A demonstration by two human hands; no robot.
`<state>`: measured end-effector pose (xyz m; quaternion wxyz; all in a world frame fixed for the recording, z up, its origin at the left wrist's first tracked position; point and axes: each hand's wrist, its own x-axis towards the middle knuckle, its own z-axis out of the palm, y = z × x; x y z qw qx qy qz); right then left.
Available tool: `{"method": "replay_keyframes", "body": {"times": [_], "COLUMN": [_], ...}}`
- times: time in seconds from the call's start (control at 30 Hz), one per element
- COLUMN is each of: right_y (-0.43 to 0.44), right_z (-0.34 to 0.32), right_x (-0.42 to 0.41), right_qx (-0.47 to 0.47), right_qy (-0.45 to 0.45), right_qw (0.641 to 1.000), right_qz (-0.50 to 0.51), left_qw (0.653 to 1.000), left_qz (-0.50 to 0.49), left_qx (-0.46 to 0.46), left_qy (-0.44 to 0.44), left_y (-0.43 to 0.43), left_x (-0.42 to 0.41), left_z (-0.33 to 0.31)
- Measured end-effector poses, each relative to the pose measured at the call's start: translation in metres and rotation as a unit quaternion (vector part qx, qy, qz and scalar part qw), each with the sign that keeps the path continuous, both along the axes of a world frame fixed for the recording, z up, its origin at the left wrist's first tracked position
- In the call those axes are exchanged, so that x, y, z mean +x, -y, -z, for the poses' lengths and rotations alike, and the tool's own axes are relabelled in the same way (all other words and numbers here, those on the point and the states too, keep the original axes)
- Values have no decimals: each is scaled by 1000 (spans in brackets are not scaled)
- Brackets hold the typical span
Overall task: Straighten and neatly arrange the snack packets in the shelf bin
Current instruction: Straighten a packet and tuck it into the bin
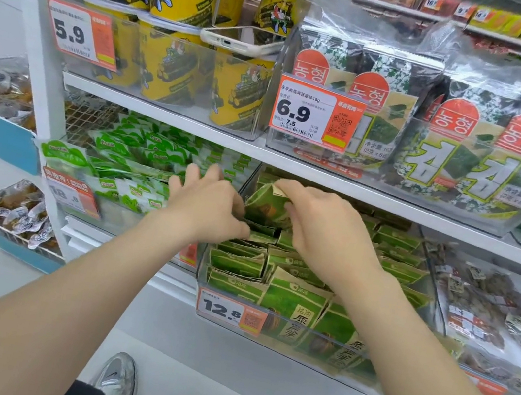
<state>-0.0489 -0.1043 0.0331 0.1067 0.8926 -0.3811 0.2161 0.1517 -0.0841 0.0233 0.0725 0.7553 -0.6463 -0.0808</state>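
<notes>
At nine o'clock of the clear shelf bin [303, 340] lie pale green sachets [142, 148]. The left hand [205, 203] reaches to the bin's ten o'clock corner, its grip apart, fingers straight and spread, thumb touching packet tops. At twelve o'clock one green packet [265, 203] stands raised and tilted, the right hand [326, 233] with its grip clamped on the top edge. The other snack packets [296, 301] stand in rows inside, toward six o'clock.

Your stock, by finish:
- 6 o'clock: shelf bin [315, 332], clear glossy plastic, smooth.
- Inside it: snack packets [294, 302], matt, paper-look faces.
- 2 o'clock: seaweed packs [470, 147], crinkled shiny film.
- 10 o'clock: mesh panel [88, 118], metal wire.
</notes>
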Motion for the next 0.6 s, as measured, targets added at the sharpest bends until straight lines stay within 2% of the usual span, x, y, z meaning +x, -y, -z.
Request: {"method": "replay_keyframes", "body": {"times": [0.07, 0.13, 0.27, 0.4, 0.6], "right_y": [-1, -3, -6, -11, -6], "right_z": [-1, -1, -3, -6, -3], "right_x": [5, 10, 13, 12, 18], "right_qx": [-39, -52, -21, 0, 13], "right_qy": [-19, -36, -50, -49, -73], "right_qw": [998, 994, 991, 991, 996], "right_qz": [42, 88, 125, 121, 59], "left_qw": [999, 996, 984, 989, 993], "left_qz": [-15, -12, -4, -30, 16], "left_qx": [-20, -51, -83, -107, -101], "left_qy": [20, 76, 158, 102, 57], "left_y": [5, 11, 18, 18, 4], "left_x": [-4, -9, -18, -16, -9], "left_z": [0, 2, 15, 23, 9]}}
